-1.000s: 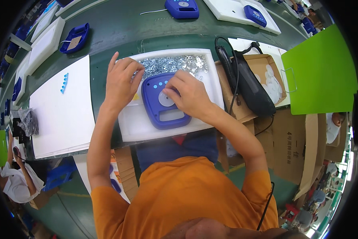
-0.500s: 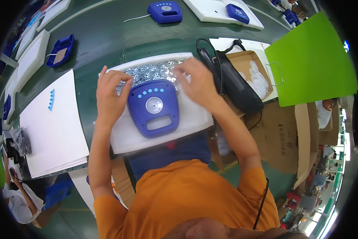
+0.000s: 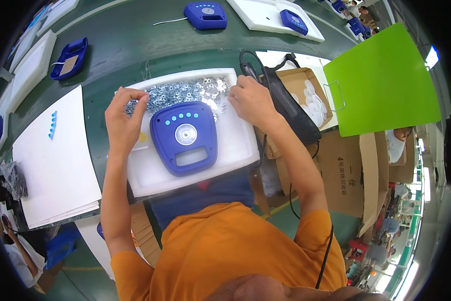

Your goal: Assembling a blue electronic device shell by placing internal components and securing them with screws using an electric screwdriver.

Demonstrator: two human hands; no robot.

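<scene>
The left hand point(image 3: 126, 113) hung at the left edge of the white foam tray point(image 3: 238, 143), thumb and index finger nearly meeting over loose silvery metal washers point(image 3: 178, 94); I couldn't tell what they pinched. The rounded blue plastic housing point(image 3: 203, 136) lay flat mid-tray. The right hand point(image 3: 254, 102) was curled beside the washers, its grip hidden. Light fingertip picking likely suited such small pieces. A second earlier, its fingers covered the housing's middle.
</scene>
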